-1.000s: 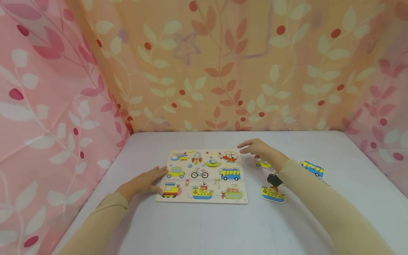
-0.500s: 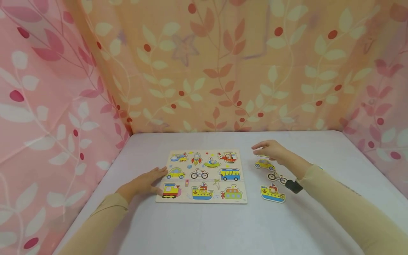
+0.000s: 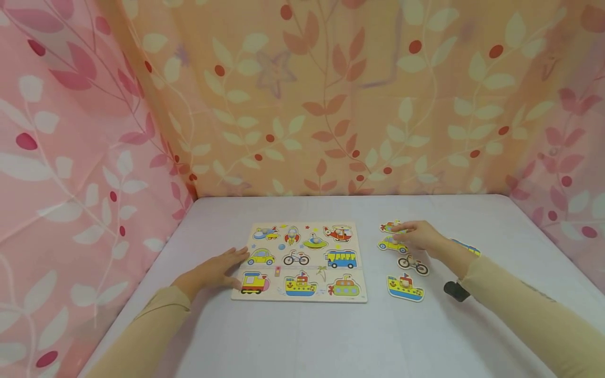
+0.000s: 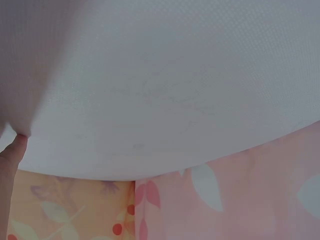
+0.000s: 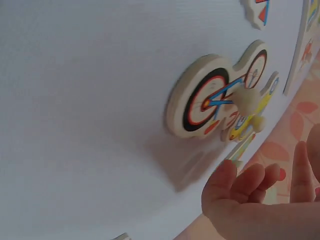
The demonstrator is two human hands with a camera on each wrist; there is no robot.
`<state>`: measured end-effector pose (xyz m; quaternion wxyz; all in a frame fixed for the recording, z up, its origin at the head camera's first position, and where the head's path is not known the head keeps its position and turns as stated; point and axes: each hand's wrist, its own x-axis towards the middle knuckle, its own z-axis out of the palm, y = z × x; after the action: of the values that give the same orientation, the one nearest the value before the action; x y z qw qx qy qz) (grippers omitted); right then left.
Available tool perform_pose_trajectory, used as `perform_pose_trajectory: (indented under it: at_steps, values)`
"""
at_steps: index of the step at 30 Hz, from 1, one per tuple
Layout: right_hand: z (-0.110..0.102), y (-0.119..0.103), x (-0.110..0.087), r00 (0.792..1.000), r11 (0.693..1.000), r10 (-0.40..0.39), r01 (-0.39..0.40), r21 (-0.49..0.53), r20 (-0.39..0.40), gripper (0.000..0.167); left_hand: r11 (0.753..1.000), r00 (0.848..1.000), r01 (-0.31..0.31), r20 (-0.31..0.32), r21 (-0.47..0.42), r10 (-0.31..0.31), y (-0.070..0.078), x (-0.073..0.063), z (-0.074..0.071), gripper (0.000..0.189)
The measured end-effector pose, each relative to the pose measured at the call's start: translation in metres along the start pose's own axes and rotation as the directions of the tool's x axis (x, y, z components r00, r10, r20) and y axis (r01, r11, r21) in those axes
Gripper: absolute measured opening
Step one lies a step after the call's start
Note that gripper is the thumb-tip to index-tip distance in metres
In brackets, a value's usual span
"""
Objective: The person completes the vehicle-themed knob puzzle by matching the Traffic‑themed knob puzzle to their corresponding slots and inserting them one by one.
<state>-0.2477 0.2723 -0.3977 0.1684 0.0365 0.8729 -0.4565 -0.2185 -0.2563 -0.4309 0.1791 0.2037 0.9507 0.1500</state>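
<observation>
A wooden puzzle board (image 3: pixel 274 270) printed with vehicles lies flat on the table. My left hand (image 3: pixel 212 269) rests at its left edge, fingers stretched out. Right of the board, my right hand (image 3: pixel 420 234) hovers over loose knobbed pieces, with fingertips close to the submarine piece (image 3: pixel 388 227) and the car piece (image 3: pixel 387 243). Nothing shows between its loosely bent fingers (image 5: pixel 247 180) in the right wrist view. The bicycle piece (image 3: pixel 413 264) lies just below that hand, its round knob (image 5: pixel 246 101) upward. Nearer me is the ship piece (image 3: pixel 405 288).
A bus piece (image 3: pixel 465 247) lies partly hidden behind the right forearm. A small black device (image 3: pixel 456 291) sits at the right wrist. White cloth (image 3: pixel 302 336) covers the table, and floral curtains (image 3: pixel 302 105) enclose it at the back and sides.
My right hand has moved right from near the board's upper right corner, then down toward the loose pieces, uncovering the submarine and bicycle pieces. My left hand has stayed put.
</observation>
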Motion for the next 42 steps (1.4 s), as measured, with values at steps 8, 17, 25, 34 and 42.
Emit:
perform_pose_trajectory:
  at_steps: [8,17,25,34,42]
  values:
    - [-0.005,0.017,0.013,0.997,0.999,-0.031,0.033,-0.017,0.074,0.051,1.000,1.000,0.008,0.000,-0.014,-0.008,0.002,-0.001,-0.001,0.094]
    - [-0.010,0.021,0.017,0.994,0.997,-0.009,0.018,-0.076,0.108,0.041,0.999,0.999,-0.045,-0.012,-0.009,0.045,0.005,-0.001,-0.004,0.094]
    - [-0.005,0.024,0.026,0.997,0.995,0.010,-0.002,-0.096,0.077,0.035,0.998,0.998,-0.062,-0.017,0.002,0.062,0.005,-0.002,-0.004,0.092]
    - [0.004,0.019,0.030,0.998,0.990,0.057,-0.054,-0.132,0.018,0.027,0.999,0.999,-0.031,-0.018,-0.031,0.030,0.002,-0.006,-0.002,0.093]
    - [0.003,0.021,0.031,0.997,0.986,0.072,-0.070,-0.154,0.010,0.030,0.998,0.999,-0.042,-0.022,-0.036,0.041,0.002,-0.005,-0.001,0.092]
